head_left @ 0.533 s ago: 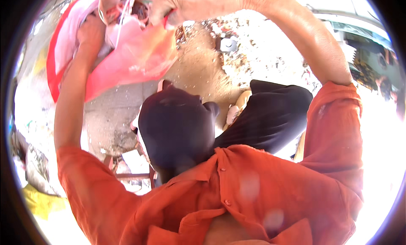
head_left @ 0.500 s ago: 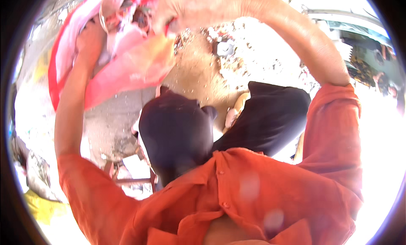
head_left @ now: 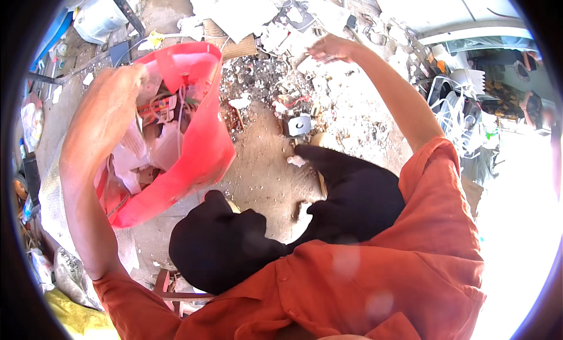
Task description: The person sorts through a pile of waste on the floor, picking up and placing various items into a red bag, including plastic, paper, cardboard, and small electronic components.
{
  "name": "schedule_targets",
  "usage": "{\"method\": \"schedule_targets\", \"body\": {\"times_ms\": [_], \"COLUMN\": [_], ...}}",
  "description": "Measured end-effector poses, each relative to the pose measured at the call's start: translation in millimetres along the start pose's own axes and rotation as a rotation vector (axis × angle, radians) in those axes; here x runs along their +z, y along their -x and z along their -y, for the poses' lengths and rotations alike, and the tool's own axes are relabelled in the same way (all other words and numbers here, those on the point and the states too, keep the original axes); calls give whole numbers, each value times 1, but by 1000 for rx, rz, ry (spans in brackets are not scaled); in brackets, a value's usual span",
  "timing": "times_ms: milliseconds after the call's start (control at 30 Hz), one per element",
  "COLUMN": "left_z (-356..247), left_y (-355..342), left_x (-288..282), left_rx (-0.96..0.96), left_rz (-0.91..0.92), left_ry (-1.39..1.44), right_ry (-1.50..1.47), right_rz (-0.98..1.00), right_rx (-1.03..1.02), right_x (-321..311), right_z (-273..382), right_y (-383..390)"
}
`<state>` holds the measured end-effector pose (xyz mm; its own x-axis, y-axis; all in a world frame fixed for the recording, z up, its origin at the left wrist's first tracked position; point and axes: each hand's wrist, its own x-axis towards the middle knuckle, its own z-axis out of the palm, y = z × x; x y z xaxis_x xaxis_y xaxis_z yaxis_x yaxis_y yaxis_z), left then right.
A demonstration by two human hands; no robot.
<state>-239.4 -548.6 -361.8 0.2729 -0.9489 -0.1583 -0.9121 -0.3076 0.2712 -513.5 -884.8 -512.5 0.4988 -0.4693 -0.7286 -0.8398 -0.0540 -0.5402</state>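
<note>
A red fabric bag (head_left: 202,164) with a pale inside stands at the left, its mouth facing up. Crumpled paper, a whitish cord and small packets (head_left: 164,110) fill it. My left hand (head_left: 120,88) is at the bag's far left rim, fingers curled over its mouth; a clear scrap shows by the fingertips, and what they grip is hidden. Stretched far forward, my right hand (head_left: 334,48) hovers near white paper and litter, fingers extended and holding nothing I can see. A small grey square piece (head_left: 297,125) lies on the ground nearer to me.
Broken bits and scraps (head_left: 264,85) cover the ground ahead. White sheets (head_left: 243,14) and cardboard (head_left: 231,46) lie at the far side. A white bucket (head_left: 99,17) stands far left, a tangle of white wire (head_left: 460,120) at the right. My knees (head_left: 220,240) are close to the bag.
My right hand has left the bag and swung away to the right. The bag has come nearer and stands more upright. My left hand has shifted from inside it to its rim.
</note>
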Motion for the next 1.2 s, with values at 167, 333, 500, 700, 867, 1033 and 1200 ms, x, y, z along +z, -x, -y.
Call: {"method": "schedule_targets", "body": {"times_ms": [167,333,500,700,867,1033,1200], "left_z": [-46,-46,-39,-29,3,27,25], "left_y": [-59,-165,-250,-347,-349,-349,-357], "left_x": [-4,8,31,110,194,228,235], "left_rx": [-30,-44,-248,-319,-327,-249,-423], "left_rz": [10,73,174,231,51,39,67], "left_ry": [456,342,131,35,187,230,15], "right_ry": [336,647,603,577,439,308,-59], "right_rz": [-299,-587,-593,-798,-680,63,501], "right_rx": [140,13,-166,-491,-736,-429,-488], "right_x": [-50,-122,-135,-102,-59,-65,-103], "right_z": [-71,-92,-62,-126,-164,-155,-127], "right_y": [-75,-161,-191,-218,-155,-93,-66]}}
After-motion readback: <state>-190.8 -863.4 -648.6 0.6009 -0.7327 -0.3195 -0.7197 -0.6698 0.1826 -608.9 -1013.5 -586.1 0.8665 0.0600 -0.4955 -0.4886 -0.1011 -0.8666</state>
